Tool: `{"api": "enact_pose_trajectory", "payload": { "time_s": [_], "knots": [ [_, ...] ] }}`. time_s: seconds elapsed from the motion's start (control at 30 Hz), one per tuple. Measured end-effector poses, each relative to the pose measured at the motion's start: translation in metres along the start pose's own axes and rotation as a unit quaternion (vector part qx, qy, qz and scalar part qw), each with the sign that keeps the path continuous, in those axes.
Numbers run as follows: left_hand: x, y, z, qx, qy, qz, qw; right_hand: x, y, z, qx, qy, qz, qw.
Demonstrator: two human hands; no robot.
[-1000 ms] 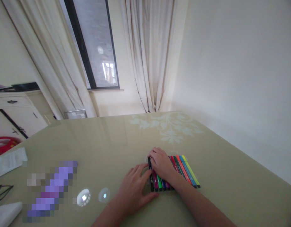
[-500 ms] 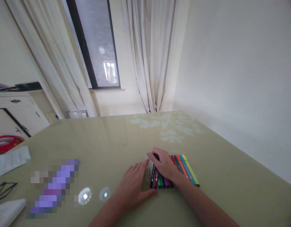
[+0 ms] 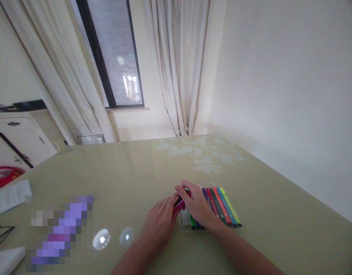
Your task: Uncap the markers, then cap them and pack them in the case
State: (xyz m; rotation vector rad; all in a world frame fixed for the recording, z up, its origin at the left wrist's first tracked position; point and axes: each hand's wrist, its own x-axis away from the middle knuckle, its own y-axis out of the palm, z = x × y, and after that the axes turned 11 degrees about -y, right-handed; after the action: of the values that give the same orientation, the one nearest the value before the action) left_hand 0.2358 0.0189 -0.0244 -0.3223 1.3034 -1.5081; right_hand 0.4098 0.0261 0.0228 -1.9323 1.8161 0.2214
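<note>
a pink marker and a black marker are being held by the right hand near the clear case's left end. their near ends are slanting toward the left hand, whose grip cannot be told.

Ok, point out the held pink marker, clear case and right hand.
Pink marker [image 3: 180, 206], head view: barrel between the hands.
Clear case [image 3: 184, 220], head view: its bare left part.
Right hand [image 3: 197, 201], head view: its back.

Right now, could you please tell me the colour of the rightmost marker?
The rightmost marker is yellow-green with a dark near end, seen in the head view.
</note>
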Motion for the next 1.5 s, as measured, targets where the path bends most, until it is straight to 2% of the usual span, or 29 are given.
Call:
{"api": "enact_pose_trajectory", "payload": {
  "time_s": [0.07, 0.13, 0.2, 0.23, 0.33, 0.47, 0.57, 0.67, 0.73, 0.8, 0.83, 0.93, 1.03, 1.2, 1.4, 1.5],
  "knots": [
    [-0.003, 0.001, -0.009, -0.022, -0.029, -0.007, 0.999, -0.002, 0.0, 0.002, -0.038, 0.003, 0.01, 0.999],
    [-0.008, -0.006, -0.023, -0.082, -0.081, -0.027, 0.993, -0.007, -0.01, 0.007, -0.033, 0.001, 0.06, 0.998],
    [-0.012, -0.018, -0.037, -0.167, -0.145, -0.039, 0.974, -0.012, -0.025, 0.015, 0.03, 0.0, 0.103, 0.994],
    [-0.014, -0.025, -0.044, -0.204, -0.182, -0.043, 0.961, -0.014, -0.033, 0.02, 0.076, 0.0, 0.104, 0.992],
    [-0.016, -0.039, -0.056, -0.27, -0.28, -0.06, 0.919, -0.017, -0.047, 0.033, 0.227, -0.01, 0.049, 0.973],
    [-0.017, -0.043, -0.059, -0.278, -0.323, -0.058, 0.903, -0.014, -0.043, 0.038, 0.363, -0.005, -0.057, 0.93],
    [-0.018, -0.041, -0.054, -0.274, -0.295, -0.016, 0.915, -0.013, -0.036, 0.036, 0.417, -0.027, -0.104, 0.903],
    [-0.016, -0.035, -0.036, -0.184, -0.173, 0.006, 0.967, -0.012, -0.035, 0.034, 0.425, -0.044, -0.115, 0.897],
    [-0.011, -0.031, -0.016, -0.08, -0.041, -0.034, 0.995, -0.011, -0.036, 0.035, 0.418, -0.057, -0.123, 0.898],
    [-0.005, -0.027, 0.004, -0.011, 0.064, -0.104, 0.992, -0.011, -0.036, 0.037, 0.409, -0.064, -0.126, 0.902],
    [-0.002, -0.025, 0.012, 0.007, 0.079, -0.126, 0.989, -0.011, -0.036, 0.037, 0.402, -0.064, -0.127, 0.905],
    [0.004, -0.022, 0.026, 0.028, 0.054, -0.159, 0.985, -0.012, -0.034, 0.039, 0.365, -0.052, -0.12, 0.922],
    [0.004, -0.02, 0.023, 0.021, 0.026, -0.169, 0.985, -0.015, -0.034, 0.04, 0.302, -0.037, -0.093, 0.948],
    [0.003, -0.019, 0.017, 0.014, 0.014, -0.178, 0.984, -0.017, -0.04, 0.041, 0.191, -0.051, -0.043, 0.979],
    [0.001, -0.017, 0.014, 0.034, -0.004, -0.186, 0.982, -0.016, -0.045, 0.033, 0.14, -0.042, -0.057, 0.988],
    [0.001, -0.017, 0.01, 0.045, -0.001, -0.188, 0.981, -0.017, -0.048, 0.031, 0.131, -0.029, -0.018, 0.991]
  ]
}}
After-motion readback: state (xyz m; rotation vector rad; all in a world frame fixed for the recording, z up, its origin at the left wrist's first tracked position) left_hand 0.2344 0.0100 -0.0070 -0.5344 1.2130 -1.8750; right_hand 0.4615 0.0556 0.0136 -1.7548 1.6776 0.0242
